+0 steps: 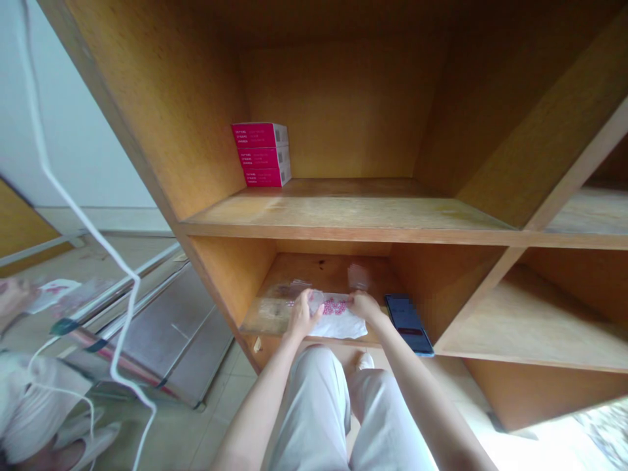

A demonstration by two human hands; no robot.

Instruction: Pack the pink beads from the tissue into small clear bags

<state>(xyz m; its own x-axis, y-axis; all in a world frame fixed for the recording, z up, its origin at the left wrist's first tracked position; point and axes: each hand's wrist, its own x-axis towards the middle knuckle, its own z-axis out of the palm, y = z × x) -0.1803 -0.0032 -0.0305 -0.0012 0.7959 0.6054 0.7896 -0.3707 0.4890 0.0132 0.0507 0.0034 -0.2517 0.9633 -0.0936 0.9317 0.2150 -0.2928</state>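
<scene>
Both my hands reach into the lower compartment of a wooden shelf unit [314,271]. My left hand [303,314] grips the near left part of a white packet printed with pink dots [338,317]. My right hand [366,307] pinches its upper right edge. Clear plastic film [358,277] stands up behind my right hand, and more film [294,288] lies behind my left. A dark smartphone in a blue case [408,324] lies to the right of my right hand.
Three stacked pink boxes [261,155] stand on the shelf above. A white cable [83,216] hangs across the left. Metal-framed panels [167,333] lean low on the left, and another person's hand [12,297] and light clothing [34,409] are at the far left.
</scene>
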